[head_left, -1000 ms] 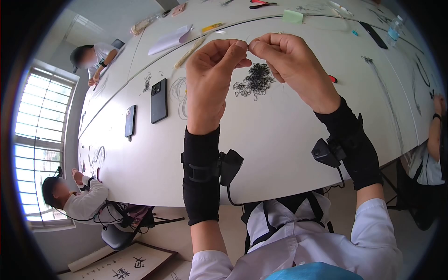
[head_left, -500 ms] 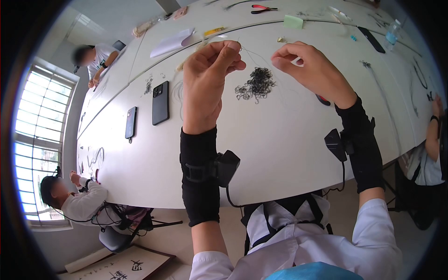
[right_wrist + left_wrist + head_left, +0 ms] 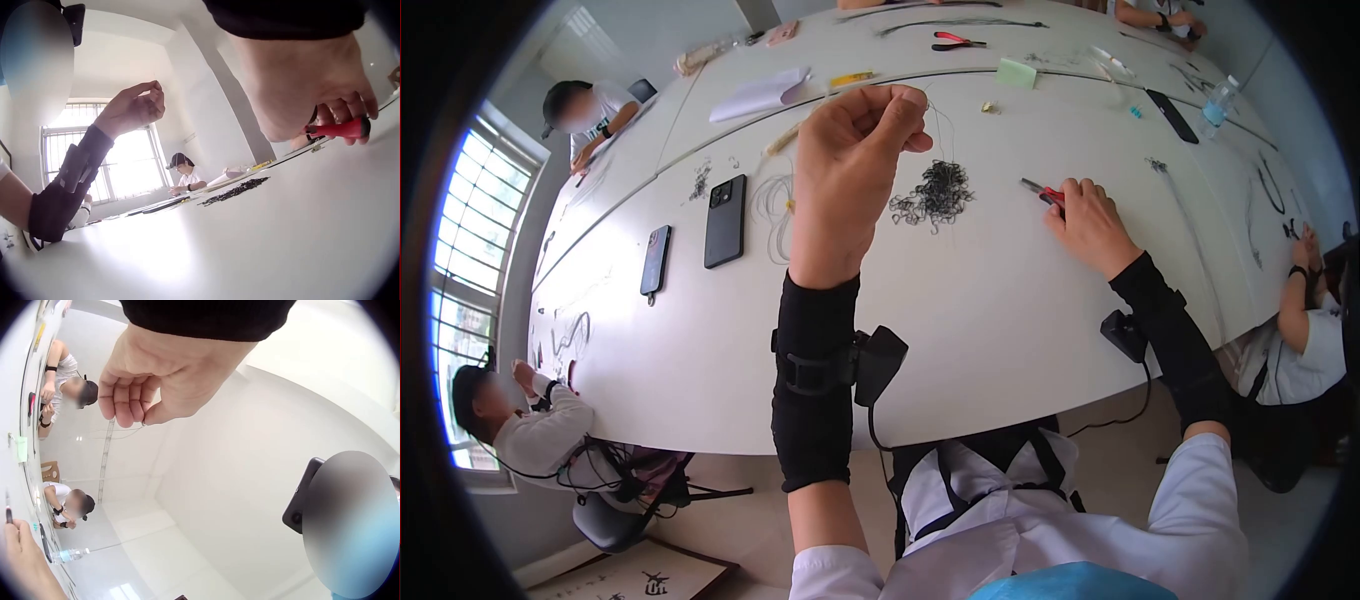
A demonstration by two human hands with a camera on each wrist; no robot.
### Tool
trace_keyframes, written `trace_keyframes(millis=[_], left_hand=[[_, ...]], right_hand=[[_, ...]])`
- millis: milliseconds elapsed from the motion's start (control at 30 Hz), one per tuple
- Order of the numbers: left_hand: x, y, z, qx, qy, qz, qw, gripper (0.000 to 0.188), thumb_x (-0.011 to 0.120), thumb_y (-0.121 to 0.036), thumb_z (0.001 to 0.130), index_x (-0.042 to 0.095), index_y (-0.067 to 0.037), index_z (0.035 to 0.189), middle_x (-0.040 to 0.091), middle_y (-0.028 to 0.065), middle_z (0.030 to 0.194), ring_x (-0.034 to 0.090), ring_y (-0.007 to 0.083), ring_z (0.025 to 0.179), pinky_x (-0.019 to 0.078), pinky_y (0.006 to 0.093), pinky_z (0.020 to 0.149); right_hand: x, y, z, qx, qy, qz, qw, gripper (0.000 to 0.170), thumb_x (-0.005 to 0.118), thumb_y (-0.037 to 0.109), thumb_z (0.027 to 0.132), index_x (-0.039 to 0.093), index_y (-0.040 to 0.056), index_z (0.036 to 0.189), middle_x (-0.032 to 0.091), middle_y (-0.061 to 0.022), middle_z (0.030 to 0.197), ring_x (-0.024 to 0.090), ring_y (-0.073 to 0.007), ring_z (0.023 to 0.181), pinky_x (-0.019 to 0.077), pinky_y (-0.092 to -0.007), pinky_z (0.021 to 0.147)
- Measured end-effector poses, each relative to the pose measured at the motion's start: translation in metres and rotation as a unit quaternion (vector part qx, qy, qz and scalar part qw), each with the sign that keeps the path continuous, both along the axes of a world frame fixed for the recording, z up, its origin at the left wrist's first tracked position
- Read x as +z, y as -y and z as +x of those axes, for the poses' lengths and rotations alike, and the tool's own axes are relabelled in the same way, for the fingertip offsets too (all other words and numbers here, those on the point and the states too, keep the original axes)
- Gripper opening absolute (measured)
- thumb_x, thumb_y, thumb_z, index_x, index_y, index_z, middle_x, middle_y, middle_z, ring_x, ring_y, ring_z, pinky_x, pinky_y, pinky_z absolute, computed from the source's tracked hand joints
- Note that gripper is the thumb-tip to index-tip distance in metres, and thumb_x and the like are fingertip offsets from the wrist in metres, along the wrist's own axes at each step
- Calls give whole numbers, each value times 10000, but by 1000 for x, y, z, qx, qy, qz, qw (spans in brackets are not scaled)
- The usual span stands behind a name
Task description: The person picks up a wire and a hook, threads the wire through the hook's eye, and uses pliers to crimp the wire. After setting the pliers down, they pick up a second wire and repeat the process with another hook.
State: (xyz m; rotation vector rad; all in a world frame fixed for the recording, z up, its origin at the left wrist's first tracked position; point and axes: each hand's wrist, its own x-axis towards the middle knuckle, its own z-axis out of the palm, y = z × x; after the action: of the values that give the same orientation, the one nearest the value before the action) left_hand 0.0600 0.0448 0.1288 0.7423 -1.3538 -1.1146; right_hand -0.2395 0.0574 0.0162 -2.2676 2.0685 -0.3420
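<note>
My left hand (image 3: 845, 170) is raised over the table, thumb and forefinger pinching a thin line (image 3: 951, 130) whose loose end loops down on the right. In the left wrist view a tiny shiny bit shows at those fingertips. Lower and to the right, my right hand (image 3: 1092, 228) has its fingers around the red handle of a pair of pliers (image 3: 1048, 193), close over the tabletop, with the metal tip pointing left. The right wrist view shows the red and black handle (image 3: 340, 129) under the curled fingers. Between the hands lies a pile of small black hook-shaped pieces (image 3: 935, 195).
Left of my left hand are a coil of clear line (image 3: 772, 215) and two phones, the larger one (image 3: 725, 222) nearer. Farther back lie a second pair of red pliers (image 3: 957, 42), a green note (image 3: 1016, 74) and a bottle (image 3: 1220, 103). Other people sit around the table.
My right hand has parted from the left, dropped down to the right and taken hold of the pliers on the table. My left hand stays raised with the line pinched.
</note>
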Motion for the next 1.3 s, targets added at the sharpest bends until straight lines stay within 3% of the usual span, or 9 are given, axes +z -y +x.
trace_keyframes(millis=[167, 267, 567, 767, 967, 1067, 1100, 1133, 1300], left_hand=[[1, -2, 0, 20, 11, -19, 1000, 279, 698, -215, 921, 687, 60, 965, 669, 40, 804, 649, 114, 754, 500, 235, 725], [1, -4, -4, 36, 20, -23, 999, 277, 693, -210, 923, 682, 65, 955, 672, 41, 801, 646, 106, 733, 501, 229, 705], [3, -7, -8, 47, 25, -35, 998, 291, 683, -199, 929, 676, 90, 960, 689, 66, 786, 648, 100, 701, 511, 228, 678], [2, -6, -8, 33, 12, -33, 999, 300, 685, -206, 929, 676, 92, 963, 693, 71, 802, 652, 98, 707, 514, 227, 686], [9, -12, -8, 22, 47, -15, 999, 302, 702, -229, 935, 685, 68, 985, 648, 51, 811, 639, 133, 772, 512, 262, 786], [5, -8, -6, 28, 71, -15, 997, 297, 701, -231, 926, 686, 62, 967, 638, 44, 800, 635, 129, 755, 510, 257, 772], [2, -5, -5, 30, 76, -15, 997, 295, 701, -232, 923, 686, 60, 962, 636, 42, 798, 633, 128, 748, 509, 255, 767], [-1, -1, -4, 26, 81, -15, 996, 298, 703, -233, 921, 686, 61, 962, 637, 40, 798, 633, 127, 743, 510, 255, 763], [-16, 13, 1, 22, 84, -7, 996, 293, 705, -229, 915, 685, 62, 948, 643, 31, 796, 634, 118, 738, 513, 251, 756]], right_hand=[[61, -14, 42, 56, 220, -53, 972, 375, 503, 326, 1032, 505, -38, 1120, 607, -210, 954, 598, -320, 943, 495, -440, 862], [90, -28, 74, 140, 261, -162, 941, 382, 482, 346, 1055, 496, -26, 1139, 612, -201, 1009, 591, -316, 979, 484, -420, 891], [99, -32, 109, 152, 267, -190, 933, 360, 519, 336, 1041, 496, -11, 1134, 615, -192, 1032, 599, -295, 1016, 495, -402, 873], [101, -33, 110, 163, 264, -220, 925, 308, 554, 278, 1030, 484, -14, 1099, 633, -174, 898, 653, -277, 774, 537, -378, 716], [110, -31, 100, 152, 248, -264, 920, 280, 575, 261, 1023, 505, -6, 1070, 653, -175, 808, 683, -282, 711, 549, -363, 693], [135, -11, 56, 102, 212, -357, 904, 308, 548, 323, 1040, 560, 16, 1059, 638, -149, 809, 645, -259, 704, 513, -326, 675], [148, 1, 27, 77, 176, -385, 903, 431, 529, 440, 1024, 593, 22, 1108, 651, -136, 833, 647, -265, 738, 522, -332, 701], [165, 15, -7, 44, 203, -399, 893, 421, 514, 426, 1042, 612, 19, 1087, 542, -13, 781, 490, -106, 731, 406, -260, 665], [281, 60, -242, -189, -21, -482, 856, 666, 452, 619, 975, 656, 12, 1158, 695, -170, 1054, 655, -320, 993, 474, -381, 916]])
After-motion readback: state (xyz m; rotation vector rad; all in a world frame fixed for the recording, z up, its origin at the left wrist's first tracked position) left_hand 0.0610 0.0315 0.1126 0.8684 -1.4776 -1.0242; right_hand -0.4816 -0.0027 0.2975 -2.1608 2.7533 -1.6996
